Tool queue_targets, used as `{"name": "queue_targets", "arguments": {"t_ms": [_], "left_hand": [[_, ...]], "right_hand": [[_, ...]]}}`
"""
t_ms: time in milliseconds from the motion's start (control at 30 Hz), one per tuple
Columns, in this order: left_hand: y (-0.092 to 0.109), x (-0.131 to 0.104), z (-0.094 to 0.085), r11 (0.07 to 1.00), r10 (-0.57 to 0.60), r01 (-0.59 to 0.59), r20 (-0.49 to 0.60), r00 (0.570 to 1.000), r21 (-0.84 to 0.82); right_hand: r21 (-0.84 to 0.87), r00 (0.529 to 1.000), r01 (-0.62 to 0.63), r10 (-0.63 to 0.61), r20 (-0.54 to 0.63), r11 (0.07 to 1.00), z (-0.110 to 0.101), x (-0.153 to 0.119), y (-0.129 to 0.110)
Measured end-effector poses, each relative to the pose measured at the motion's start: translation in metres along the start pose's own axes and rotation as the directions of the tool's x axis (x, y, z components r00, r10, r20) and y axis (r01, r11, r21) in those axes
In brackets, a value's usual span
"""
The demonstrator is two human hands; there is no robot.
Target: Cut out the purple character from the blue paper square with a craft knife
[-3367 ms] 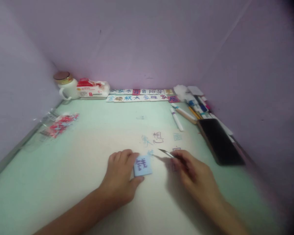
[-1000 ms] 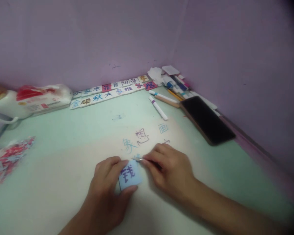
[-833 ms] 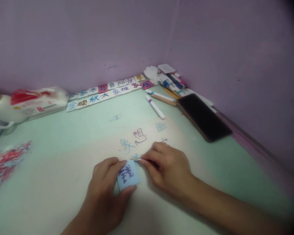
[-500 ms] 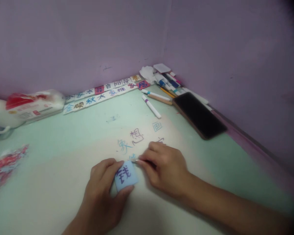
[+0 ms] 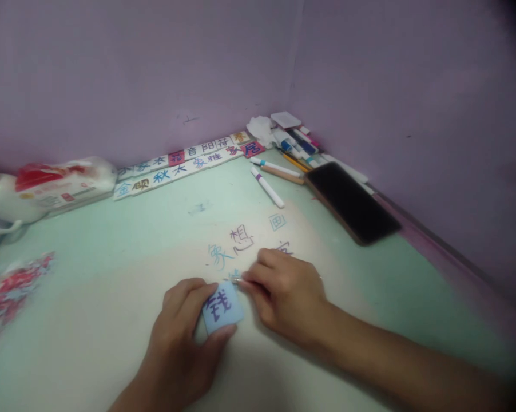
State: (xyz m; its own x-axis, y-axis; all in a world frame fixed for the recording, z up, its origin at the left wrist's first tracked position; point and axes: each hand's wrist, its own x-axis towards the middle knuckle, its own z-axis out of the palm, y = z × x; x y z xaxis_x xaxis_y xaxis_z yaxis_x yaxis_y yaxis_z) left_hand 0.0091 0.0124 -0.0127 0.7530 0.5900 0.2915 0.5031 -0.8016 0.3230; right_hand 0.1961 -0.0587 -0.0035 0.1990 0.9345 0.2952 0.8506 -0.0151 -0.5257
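Between the thumb and fingers of my left hand [image 5: 189,337] is a light blue square piece [image 5: 230,321] bearing a dark purple character. My right hand [image 5: 286,292] is closed in a pinch around a thin silvery-tipped tool [image 5: 237,280], most of it hidden by the fingers. Its tip meets the upper right edge of the blue piece, or lies very close to it. Just beyond the hands, a purple character [image 5: 241,237] and a blue character [image 5: 219,256] are written on the tabletop.
Two rows of character tiles [image 5: 181,170] line the back wall, beside a red and white tissue pack [image 5: 69,183] and a white jug [image 5: 3,197]. A purple-banded marker [image 5: 267,187] lies near a black phone [image 5: 352,203]. Crumpled tissue [image 5: 261,130] and several pens fill the corner.
The silvery tip has shifted very slightly at the blue piece's upper edge. The view has moved a little, and both hands keep their holds.
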Motion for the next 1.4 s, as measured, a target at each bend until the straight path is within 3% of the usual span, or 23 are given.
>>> {"name": "queue_targets", "arguments": {"t_ms": [433, 900, 1200, 1400], "left_hand": [[0.007, 0.001, 0.003, 1.000, -0.017, 0.019, -0.081, 0.997, 0.014], [0.008, 0.000, 0.003, 1.000, -0.013, 0.015, -0.088, 0.996, 0.021], [0.011, -0.001, 0.004, 0.999, -0.043, 0.045, -0.086, 0.995, 0.018], [0.011, -0.001, 0.004, 0.998, -0.044, 0.047, -0.086, 0.995, 0.031]], "right_hand": [[0.022, 0.997, 0.054, -0.056, 0.059, 0.998, -0.002, 0.000, 0.004], [0.029, 0.976, -0.171, 0.165, 0.140, 0.985, -0.002, 0.001, -0.008], [0.049, 0.946, -0.243, 0.226, 0.234, 0.969, -0.008, 0.006, -0.012], [0.047, 0.951, -0.202, 0.184, 0.247, 0.978, -0.007, 0.007, -0.009]]}}
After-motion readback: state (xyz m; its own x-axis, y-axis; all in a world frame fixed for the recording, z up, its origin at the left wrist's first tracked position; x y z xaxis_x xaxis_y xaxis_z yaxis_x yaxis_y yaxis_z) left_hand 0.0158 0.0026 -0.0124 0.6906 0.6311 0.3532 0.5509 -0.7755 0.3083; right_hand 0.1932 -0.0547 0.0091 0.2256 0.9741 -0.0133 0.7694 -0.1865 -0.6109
